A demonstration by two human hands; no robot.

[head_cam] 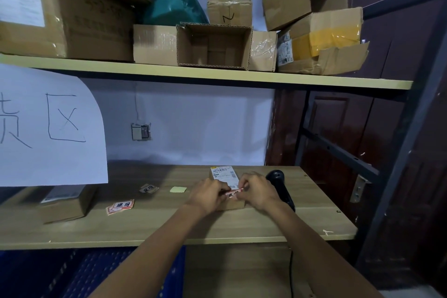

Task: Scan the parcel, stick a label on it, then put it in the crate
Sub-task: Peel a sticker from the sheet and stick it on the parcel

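Note:
A small cardboard parcel (225, 175) with a white shipping label on top lies on the wooden shelf board (169, 222). Over its near end, my left hand (208, 195) and my right hand (258, 191) pinch a red-and-white label (232, 193) between their fingertips. The label sits just above the parcel's top; whether it touches the parcel I cannot tell. A black handheld scanner (280, 187) lies on the board right of my right hand. A blue crate (101, 271) shows below the board at the lower left.
A stack of red-and-white labels (120, 206), a loose label (148, 189) and a yellow note (178, 189) lie left of the parcel. A cardboard box (65, 203) sits at the board's left. Cardboard boxes (212, 46) fill the upper shelf. A paper sign (48, 126) hangs left.

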